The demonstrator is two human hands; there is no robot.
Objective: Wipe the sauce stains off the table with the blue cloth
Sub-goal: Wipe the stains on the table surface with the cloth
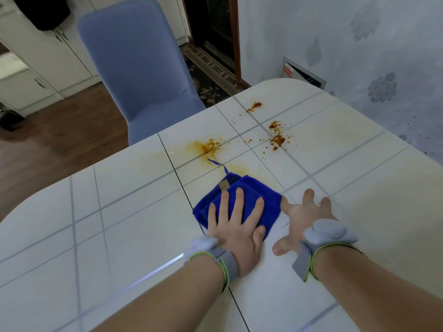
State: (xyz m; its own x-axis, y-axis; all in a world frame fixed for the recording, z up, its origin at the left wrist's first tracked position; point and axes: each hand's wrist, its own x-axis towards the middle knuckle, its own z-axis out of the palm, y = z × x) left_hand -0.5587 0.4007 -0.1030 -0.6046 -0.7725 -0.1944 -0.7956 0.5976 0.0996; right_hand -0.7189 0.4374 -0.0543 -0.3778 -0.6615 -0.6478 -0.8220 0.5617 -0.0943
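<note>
A folded blue cloth [249, 190] lies on the white tiled table [119, 212]. My left hand [236, 221] rests flat on top of it, fingers spread. Just right of the cloth my right hand [304, 216] lies on the table with fingers apart, its index finger touching the cloth's right edge. Orange-brown sauce stains sit beyond the cloth: a smeared patch [208, 147] just past its hanging loop, a splatter [276, 138] to the right, and a small spot [255, 106] farther back.
A blue upholstered chair [136, 68] stands at the table's far edge. A wallpapered wall [359, 44] runs along the right side. A seam [177, 173] splits the tabletop. Wooden floor and white cabinets lie to the left.
</note>
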